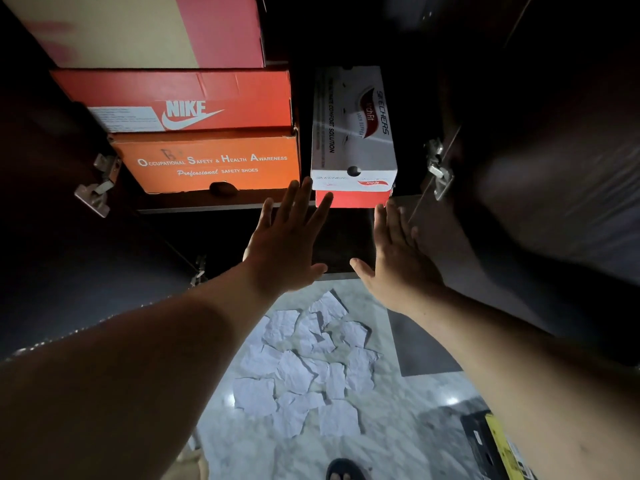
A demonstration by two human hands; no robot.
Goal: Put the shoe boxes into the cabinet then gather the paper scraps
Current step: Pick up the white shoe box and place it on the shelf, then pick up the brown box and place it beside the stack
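Both hands are raised flat, fingers straight, at the front of an open cabinet: the left hand (289,244) has its fingertips at the lower left corner of a white Skechers shoe box (353,128), the right hand (398,258) reaches its lower right corner, and neither grips anything. The box sits on the shelf (228,205) atop a red box (349,199), its long axis running straight back into the cabinet, directly ahead of both palms (the left looks marginally nearer). Whether the fingers actually touch the cardboard cannot be told. Left of it stand an orange safety shoes box (207,162), a red Nike box (180,98) and another box above. The paper scraps (308,362) lie spread on the marble floor (415,427) below, apparently ungathered; a black and yellow box (495,445) rests at lower right.
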